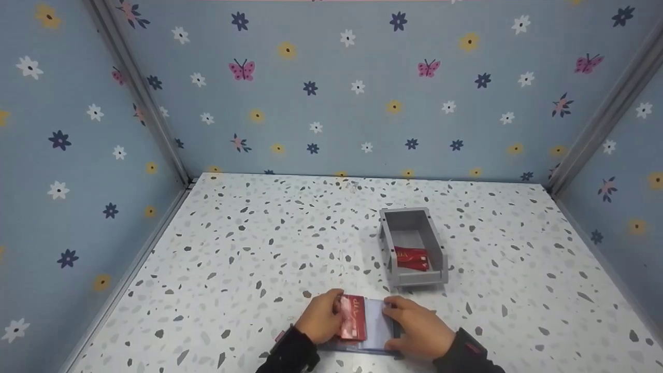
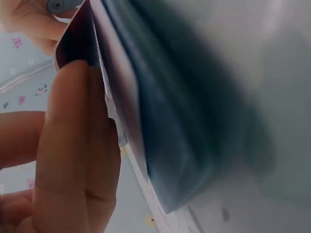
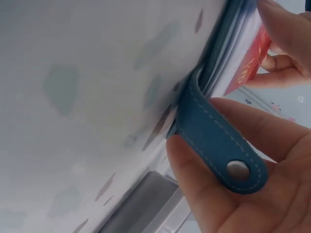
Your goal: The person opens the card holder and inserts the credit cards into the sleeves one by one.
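Observation:
A blue card holder [image 1: 379, 325] with clear sleeves lies open on the table, close to the person. The left hand [image 1: 317, 318] pinches a red card [image 1: 354, 316] with gold lettering over the holder's left part. At the holder's right edge, the right hand [image 1: 420, 330] grips the sleeves and cover between thumb and fingers. A blue stitched strap [image 3: 214, 133] with a metal snap sticks out across the right palm in the right wrist view. More red shows below the pinched card, largely hidden by it and the left hand.
Beyond the right hand stands a grey open bin [image 1: 420, 278] with red cards [image 1: 412, 258] in its near end. The speckled white table [image 1: 248, 233] is enclosed by blue flowered panels [image 1: 352, 103] at the back and both sides.

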`<state>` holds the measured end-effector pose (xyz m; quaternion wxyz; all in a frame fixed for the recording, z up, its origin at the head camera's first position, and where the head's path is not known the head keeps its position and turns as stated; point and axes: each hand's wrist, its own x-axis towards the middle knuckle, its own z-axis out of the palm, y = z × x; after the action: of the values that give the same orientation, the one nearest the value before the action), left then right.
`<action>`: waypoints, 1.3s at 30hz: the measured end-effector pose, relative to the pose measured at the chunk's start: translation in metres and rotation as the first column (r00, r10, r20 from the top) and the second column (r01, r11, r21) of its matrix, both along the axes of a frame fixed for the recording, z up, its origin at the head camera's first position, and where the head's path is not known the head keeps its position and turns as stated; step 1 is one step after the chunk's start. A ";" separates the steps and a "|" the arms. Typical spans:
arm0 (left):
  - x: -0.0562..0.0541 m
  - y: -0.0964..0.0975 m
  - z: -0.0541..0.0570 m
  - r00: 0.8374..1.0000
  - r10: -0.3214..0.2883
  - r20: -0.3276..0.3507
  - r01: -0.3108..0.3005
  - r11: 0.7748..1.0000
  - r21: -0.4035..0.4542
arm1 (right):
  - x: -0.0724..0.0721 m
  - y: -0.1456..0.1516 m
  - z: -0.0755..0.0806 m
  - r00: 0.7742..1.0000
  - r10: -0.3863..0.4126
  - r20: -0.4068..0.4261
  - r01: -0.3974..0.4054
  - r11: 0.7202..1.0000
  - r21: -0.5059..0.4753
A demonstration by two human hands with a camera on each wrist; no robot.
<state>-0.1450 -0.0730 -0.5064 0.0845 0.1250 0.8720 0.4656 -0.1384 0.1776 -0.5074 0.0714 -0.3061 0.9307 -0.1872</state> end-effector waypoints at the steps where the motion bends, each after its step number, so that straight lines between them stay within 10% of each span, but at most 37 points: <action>1: 0.000 0.001 0.000 1.000 -0.002 0.000 0.002 1.000 -0.012 | 0.000 0.000 0.000 1.000 -0.003 0.004 0.003 1.000 0.000; 20: 0.005 0.005 0.007 0.996 0.007 0.092 -0.003 0.999 -0.053 | 0.001 -0.001 0.001 0.996 -0.050 0.073 0.052 0.998 -0.019; 39: -0.004 0.028 0.001 0.995 -0.090 0.036 0.090 0.996 -0.012 | 0.000 -0.002 -0.001 0.999 -0.029 0.032 0.030 0.999 -0.033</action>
<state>-0.1490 -0.0454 -0.5059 0.1215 0.1552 0.8672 0.4573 -0.1381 0.1758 -0.5086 0.0781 -0.2907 0.9305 -0.2085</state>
